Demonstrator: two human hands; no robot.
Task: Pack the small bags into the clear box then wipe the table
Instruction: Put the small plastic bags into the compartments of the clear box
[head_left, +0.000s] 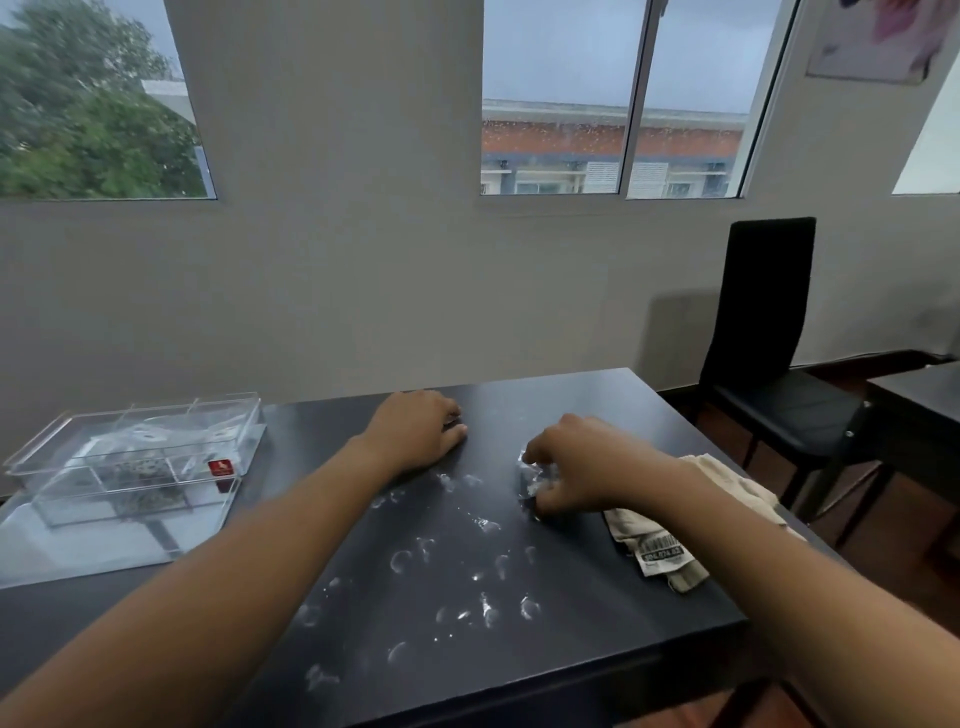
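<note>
Black table (519, 675), white smudges (467, 587), grey wall (337, 260)

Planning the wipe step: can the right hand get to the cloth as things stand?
Probably yes, but not free yet. The cloth lies on the table just beside the right hand, partly under that forearm, nothing between them. The hand is closed on a small bag, which would have to go first.

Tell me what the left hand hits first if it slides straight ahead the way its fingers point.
Probably nothing on the table: the left hand points toward the bare far edge, and beyond that stands the wall. Depth there is hard to judge.
</note>
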